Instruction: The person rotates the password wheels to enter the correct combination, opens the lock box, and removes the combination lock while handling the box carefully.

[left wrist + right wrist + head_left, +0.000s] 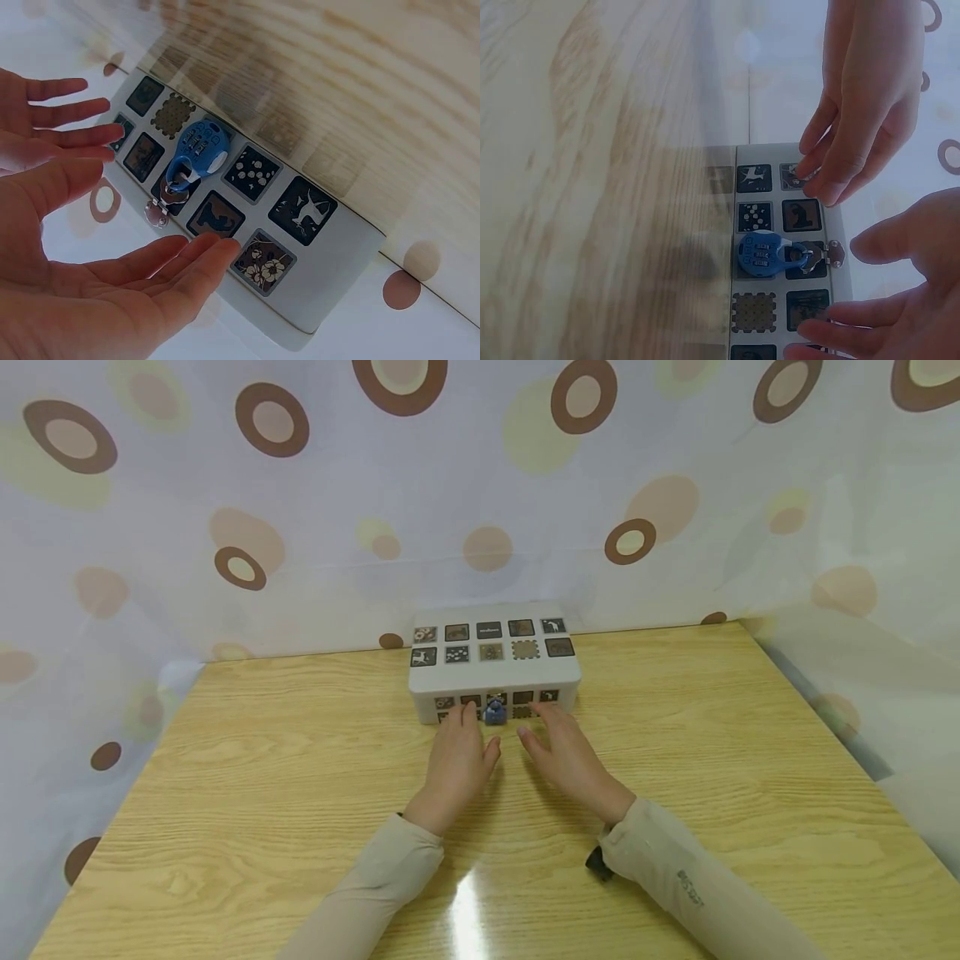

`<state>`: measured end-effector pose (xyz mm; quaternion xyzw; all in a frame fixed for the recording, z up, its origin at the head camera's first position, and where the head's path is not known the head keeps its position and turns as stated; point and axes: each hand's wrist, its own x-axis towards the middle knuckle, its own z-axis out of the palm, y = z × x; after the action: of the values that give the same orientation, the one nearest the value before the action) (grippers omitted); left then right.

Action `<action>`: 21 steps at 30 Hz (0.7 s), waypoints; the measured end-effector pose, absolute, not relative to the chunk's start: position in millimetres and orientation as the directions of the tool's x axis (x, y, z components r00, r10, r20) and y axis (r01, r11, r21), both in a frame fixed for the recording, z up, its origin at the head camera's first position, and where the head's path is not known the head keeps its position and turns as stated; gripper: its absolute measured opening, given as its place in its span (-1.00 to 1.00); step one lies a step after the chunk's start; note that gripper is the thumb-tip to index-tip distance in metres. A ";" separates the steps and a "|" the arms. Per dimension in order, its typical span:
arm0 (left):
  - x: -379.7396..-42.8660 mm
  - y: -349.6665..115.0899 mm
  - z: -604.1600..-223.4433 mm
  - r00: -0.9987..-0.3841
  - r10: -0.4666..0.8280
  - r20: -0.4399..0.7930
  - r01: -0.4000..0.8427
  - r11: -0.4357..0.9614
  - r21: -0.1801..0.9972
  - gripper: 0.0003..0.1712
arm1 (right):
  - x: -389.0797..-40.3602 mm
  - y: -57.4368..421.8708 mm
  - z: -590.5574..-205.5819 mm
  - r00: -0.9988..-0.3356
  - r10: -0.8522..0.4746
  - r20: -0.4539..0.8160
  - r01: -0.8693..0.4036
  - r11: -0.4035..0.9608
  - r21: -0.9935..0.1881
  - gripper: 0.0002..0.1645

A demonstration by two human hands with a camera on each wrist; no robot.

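Observation:
A white box (495, 673) with dark picture squares stands at the back of the table. On its front hangs a small blue combination padlock (201, 148), its shackle through a metal hasp (835, 253). Number dials show on the padlock's face. My left hand (457, 764) is at the front face, left of the padlock, fingers extended and holding nothing. To the right of the padlock, my right hand (572, 762) has its fingers spread near the same face, also holding nothing. Both thumbs point inward toward the padlock, apart from it.
The box stands on a wood-grain table (300, 793), close to a hanging white curtain (315, 527) with brown and beige circles. A black strap (598, 865) shows at the right sleeve's cuff.

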<state>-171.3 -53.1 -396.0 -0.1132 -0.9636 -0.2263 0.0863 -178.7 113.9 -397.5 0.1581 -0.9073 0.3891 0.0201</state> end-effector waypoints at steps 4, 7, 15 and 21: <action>-172.0 -52.6 -396.7 -0.959 0.177 0.221 0.257 0.874 0.412 -0.31 | -179.8 114.2 -398.5 -0.950 -0.274 0.148 -0.296 0.650 -0.700 -0.39; -172.9 -52.5 -397.4 -0.959 0.178 0.222 0.258 0.874 0.412 -0.31 | -181.0 114.4 -399.6 -0.953 -0.273 0.131 -0.283 0.651 -0.704 -0.39; -174.7 -51.8 -397.9 -0.954 0.185 0.236 0.270 0.872 0.409 -0.33 | -185.5 113.7 -402.1 -0.956 -0.274 0.105 -0.262 0.638 -0.724 -0.39; -176.8 -50.9 -398.3 -0.958 0.183 0.221 0.262 0.870 0.417 -0.33 | -186.6 112.0 -403.7 -0.954 -0.280 0.106 -0.265 0.630 -0.729 -0.40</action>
<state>-176.8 -50.9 -398.3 -0.1155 -0.9630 -0.2271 0.0876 -186.6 112.0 -403.7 0.1509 -0.9028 0.4025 -0.0088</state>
